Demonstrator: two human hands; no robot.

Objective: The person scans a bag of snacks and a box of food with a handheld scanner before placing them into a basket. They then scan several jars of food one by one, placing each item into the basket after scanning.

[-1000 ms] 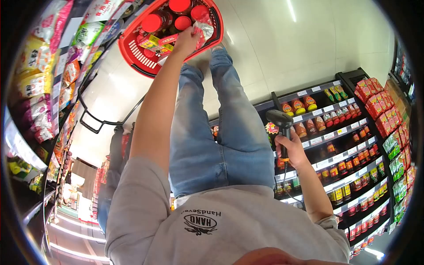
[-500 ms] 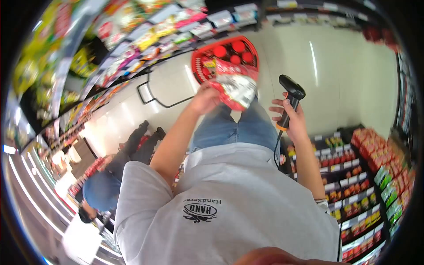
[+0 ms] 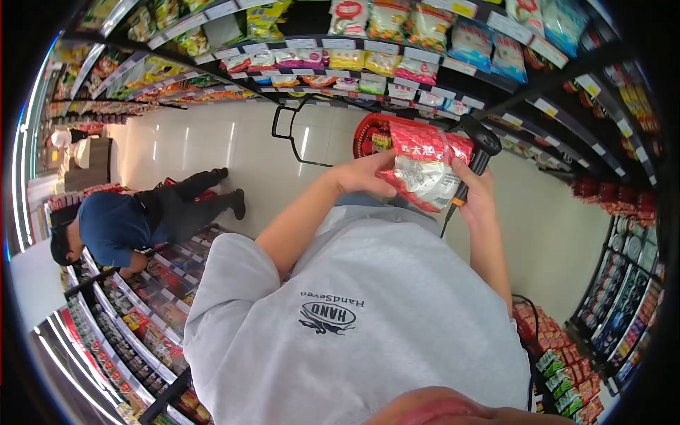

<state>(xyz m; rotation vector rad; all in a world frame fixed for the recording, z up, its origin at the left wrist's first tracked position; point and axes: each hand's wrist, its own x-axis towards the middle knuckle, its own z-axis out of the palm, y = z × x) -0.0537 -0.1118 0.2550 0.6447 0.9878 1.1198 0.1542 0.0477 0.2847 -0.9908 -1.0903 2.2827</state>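
Observation:
My left hand (image 3: 367, 176) grips the left edge of a red and white plastic bag (image 3: 429, 168) in front of my waist. Wrapped round the handle of a black barcode scanner (image 3: 483, 147) is my right hand (image 3: 476, 190), its thumb at the bag's right edge. The scanner has an orange band near its base and a cable hanging down. Behind the bag, a red basket (image 3: 365, 134) stands on the floor, partly covered; a packet with a yellow label shows inside.
Shelves of bagged goods (image 3: 382, 64) run across the top. At left, a person in a blue top (image 3: 117, 225) leans over a low shelf (image 3: 152, 297). A black handle frame (image 3: 283, 126) extends left of the basket. More racks (image 3: 623, 283) stand at right.
The bag and scanner have come together, with my right hand now at the bag's edge. The view has turned, bringing more of the upper shelves and the other person into sight.

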